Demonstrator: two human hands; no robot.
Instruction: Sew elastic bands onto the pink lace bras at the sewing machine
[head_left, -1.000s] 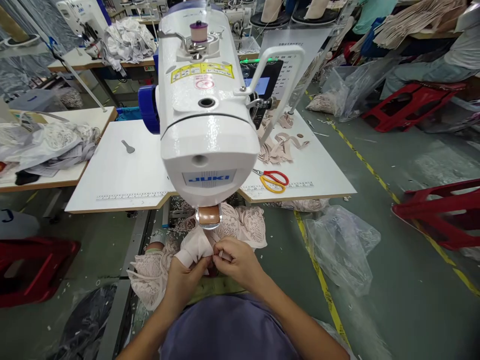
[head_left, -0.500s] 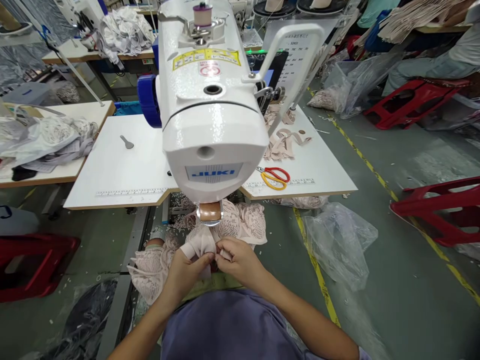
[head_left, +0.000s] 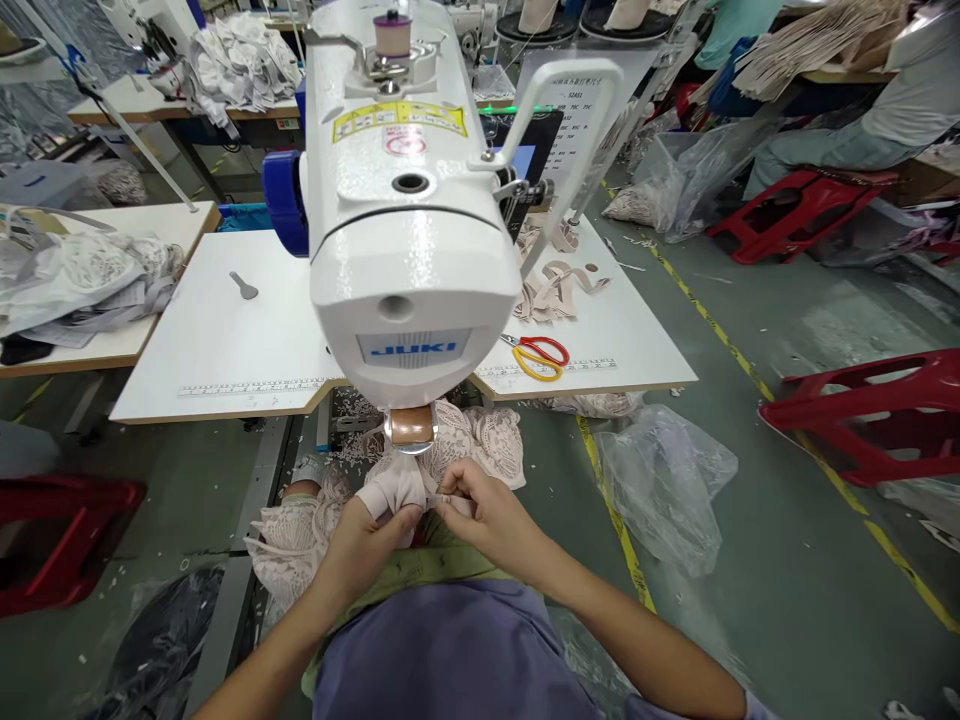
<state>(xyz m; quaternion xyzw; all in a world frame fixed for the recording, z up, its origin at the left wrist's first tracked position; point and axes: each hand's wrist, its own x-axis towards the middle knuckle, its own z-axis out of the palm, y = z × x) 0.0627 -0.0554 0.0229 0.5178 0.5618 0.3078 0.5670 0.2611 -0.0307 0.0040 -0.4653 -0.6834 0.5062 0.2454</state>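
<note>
Just below the needle area of a white sewing machine [head_left: 411,285], my left hand [head_left: 367,540] is closed on a pale pink bra strap [head_left: 397,490] that folds over its fingers. My right hand [head_left: 487,515] pinches a short end of the same pale band, thumb against fingers, a little to the right of the left thumb. Behind the hands lies a pale pink lace bra [head_left: 484,440], under the machine head. More lace cups [head_left: 289,545] hang to the left of my left hand. The needle is hidden by the machine head.
Red-and-yellow scissors [head_left: 540,358] lie on the white table [head_left: 240,340], near several beige strap pieces [head_left: 555,292]. A small grey metal tool [head_left: 244,287] rests on the left side. Red stools [head_left: 870,415] and a plastic bag [head_left: 664,490] are on the floor.
My right hand has drawn slightly right, away from the left thumb, so more of the band shows between the hands. The whole view has shifted a little.
</note>
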